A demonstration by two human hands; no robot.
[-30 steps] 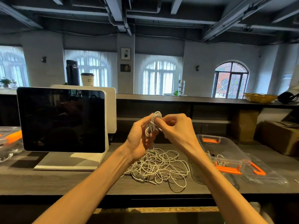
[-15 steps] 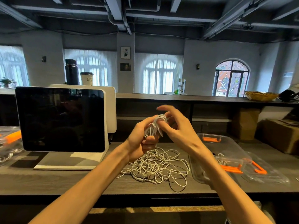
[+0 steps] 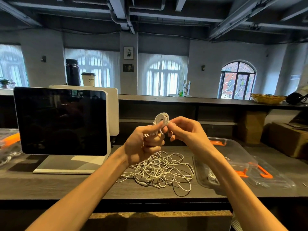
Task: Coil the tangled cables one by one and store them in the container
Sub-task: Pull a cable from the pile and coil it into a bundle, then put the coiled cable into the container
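Head view: tangled white cables piled on the near dark counter. Above the pile, left hand grips a coiled white cable, loop sticking up. Right hand pinches the coil's right side. Clear container with orange clips right of the pile. Monitor far left.

A large loft-like room with grey plastered walls and a dark ceiling of exposed beams and pipes. Tall arched windows with sheer white curtains let in pale daylight; one arched window at the right has coloured panes. Two small framed pictures hang between windows. A dark wooden counter spans the foreground, with a raised ledge behind it.
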